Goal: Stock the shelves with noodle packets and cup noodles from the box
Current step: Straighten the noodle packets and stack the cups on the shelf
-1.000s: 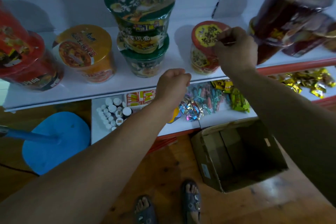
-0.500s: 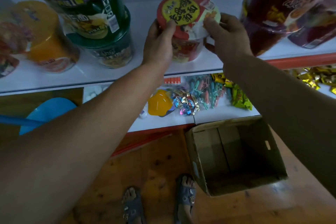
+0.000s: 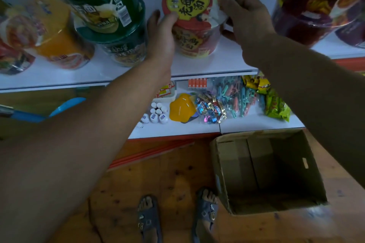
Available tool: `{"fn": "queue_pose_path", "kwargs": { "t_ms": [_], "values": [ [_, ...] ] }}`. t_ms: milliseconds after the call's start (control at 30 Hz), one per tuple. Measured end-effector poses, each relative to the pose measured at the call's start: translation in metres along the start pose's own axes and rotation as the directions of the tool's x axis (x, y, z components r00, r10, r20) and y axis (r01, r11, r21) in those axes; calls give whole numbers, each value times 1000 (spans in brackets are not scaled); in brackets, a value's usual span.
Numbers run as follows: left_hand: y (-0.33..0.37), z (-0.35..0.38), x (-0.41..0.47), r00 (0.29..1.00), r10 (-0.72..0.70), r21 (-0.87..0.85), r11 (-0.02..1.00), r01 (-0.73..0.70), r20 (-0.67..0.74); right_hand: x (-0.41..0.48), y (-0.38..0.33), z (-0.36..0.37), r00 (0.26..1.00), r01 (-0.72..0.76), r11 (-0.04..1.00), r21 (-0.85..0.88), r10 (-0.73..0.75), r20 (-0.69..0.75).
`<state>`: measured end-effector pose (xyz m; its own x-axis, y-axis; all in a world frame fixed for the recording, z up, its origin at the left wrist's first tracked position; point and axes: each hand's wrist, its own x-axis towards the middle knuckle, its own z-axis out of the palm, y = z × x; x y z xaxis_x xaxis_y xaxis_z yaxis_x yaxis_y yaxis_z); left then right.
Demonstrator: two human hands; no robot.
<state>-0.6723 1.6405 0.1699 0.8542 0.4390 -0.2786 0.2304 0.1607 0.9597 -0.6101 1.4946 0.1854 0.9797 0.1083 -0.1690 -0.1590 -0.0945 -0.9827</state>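
Note:
A red cup of noodles [image 3: 194, 31] with a yellow label on its lid stands on the white upper shelf [image 3: 207, 65]. My left hand [image 3: 161, 31] presses against its left side. On the right, my right hand [image 3: 245, 19] grips its rim and side. To the left, two green cups [image 3: 110, 16] are stacked, with an orange cup [image 3: 49, 33] beside them. Dark maroon cups [image 3: 324, 4] fill the shelf's right end. An open cardboard box [image 3: 264, 169] sits on the wooden floor below, and its inside looks empty.
The lower shelf [image 3: 177, 128] holds small white bottles [image 3: 156, 114], a yellow item [image 3: 182, 109], wrapped sweets [image 3: 210, 110], coloured clips and green packets [image 3: 276, 106]. A blue stool [image 3: 65, 105] stands at left. My sandalled feet [image 3: 177, 217] are beside the box.
My left hand rose from the shelf edge and came onto the red cup beside my right hand. The view moved closer to the shelf.

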Motion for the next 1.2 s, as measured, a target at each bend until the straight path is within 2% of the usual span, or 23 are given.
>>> {"fn": "queue_pose_path", "kwargs": {
  "t_ms": [100,267,400,633,833,1033,1133,1200],
  "values": [
    [4,1,-2,1000,-20,-54,998,21,23,-5,1,-2,1000,-9,1000,-11,9,13],
    [-14,5,-34,999,-3,-66,998,0,-51,-32,20,6,998,14,996,-88,-19,-57],
    [-19,10,-44,998,1,-174,985,-12,-62,-30,18,12,993,49,994,-93,-58,-99],
    [-9,18,-29,994,20,-194,980,-41,-110,-4,8,17,995,81,980,-184,-89,-33],
    [-16,19,-35,987,75,-100,991,-89,-139,-6,3,18,998,54,974,-218,-61,-23],
    [-7,8,-50,989,70,-34,997,-75,-128,-19,2,3,985,-1,937,-350,-59,-160],
    [-7,0,-77,972,141,122,985,-120,-187,-37,-1,-9,975,-19,872,-488,-92,-203],
    [-8,-9,-93,969,218,299,938,-176,-112,-54,-2,-14,976,-30,811,-584,-102,-192]
  ]
}}
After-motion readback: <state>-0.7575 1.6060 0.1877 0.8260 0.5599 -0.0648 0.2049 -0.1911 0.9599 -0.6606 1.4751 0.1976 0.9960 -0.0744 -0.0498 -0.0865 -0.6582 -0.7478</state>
